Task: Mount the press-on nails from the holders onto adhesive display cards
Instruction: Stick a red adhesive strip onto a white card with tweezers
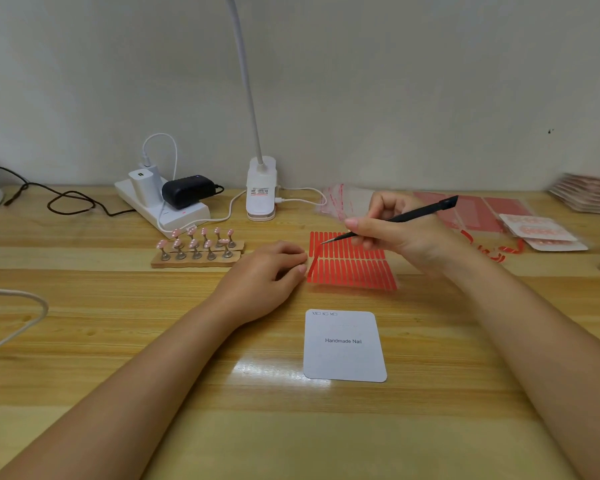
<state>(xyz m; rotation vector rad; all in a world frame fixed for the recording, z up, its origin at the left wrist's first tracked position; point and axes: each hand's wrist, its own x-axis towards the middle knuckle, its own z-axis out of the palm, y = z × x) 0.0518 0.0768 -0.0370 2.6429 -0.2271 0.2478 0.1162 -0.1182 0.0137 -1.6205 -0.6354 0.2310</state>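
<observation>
Left hand (264,277): centre of the frame, resting on the wooden table (118,358), fingers curled with the tips touching the left edge of the red adhesive sheet (352,261); whether it pinches the sheet cannot be told.
Right hand (392,228): right of centre, raised over the sheet, thumb and fingers gripping black tweezers (395,218); their fine tip is at the top of one red strip (314,259) that stands lifted at the sheet's left edge.
Display card (344,346): lower centre, nearest the viewer, a white rounded card printed "Handmade Nail", lying flat and bare, just below the sheet.
Nail holders (196,254): left of the left hand, wooden bases carrying two rows of metal stands, each topped with a pink press-on nail (176,233).
Right side: red-edged clear bags (471,209), finished cards of pink nails (541,232) and peeled red scraps (499,252).
Far edge: white clip lamp (261,188) at upper centre; to its left a power strip (160,209) with a white charger (142,185) and a black adapter (187,190).
</observation>
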